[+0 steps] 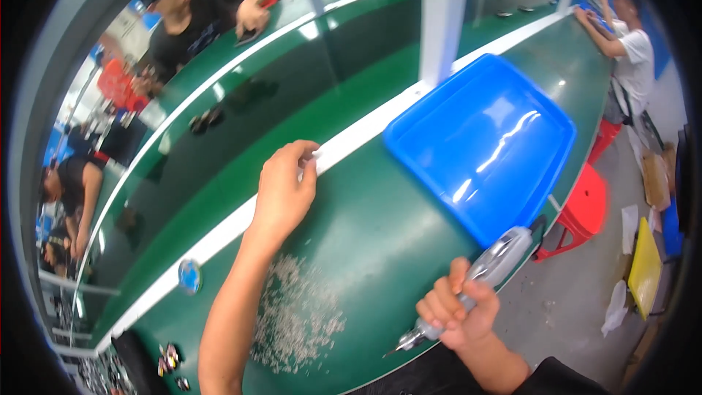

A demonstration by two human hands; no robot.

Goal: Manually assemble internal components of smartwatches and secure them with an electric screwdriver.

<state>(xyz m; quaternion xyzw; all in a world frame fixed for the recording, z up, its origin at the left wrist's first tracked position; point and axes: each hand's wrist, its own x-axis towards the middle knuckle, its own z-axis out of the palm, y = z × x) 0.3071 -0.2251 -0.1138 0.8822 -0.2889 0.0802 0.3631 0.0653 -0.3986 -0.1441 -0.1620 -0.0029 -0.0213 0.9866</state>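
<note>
My right hand (457, 307) is wrapped round a grey electric screwdriver (506, 254), whose thin bit points down and left near the table's front edge. Over the white rail (351, 135) along the green table, my left hand (287, 184) has its fingers curled toward the thumb. Whatever it may pinch is too small to make out. Beneath and beside my left forearm lies a loose spread of tiny silvery pieces (296, 314), which look like screws. A shallow blue tray (482, 146) with nothing in it rests on the table to the right.
Past the rail runs a dark green conveyor belt (256, 121) carrying small dark items. White posts (442, 22) rise from the rail. A round blue tin (189, 276) sits by it. Red stools (585, 205) stand at right; several people work around the line.
</note>
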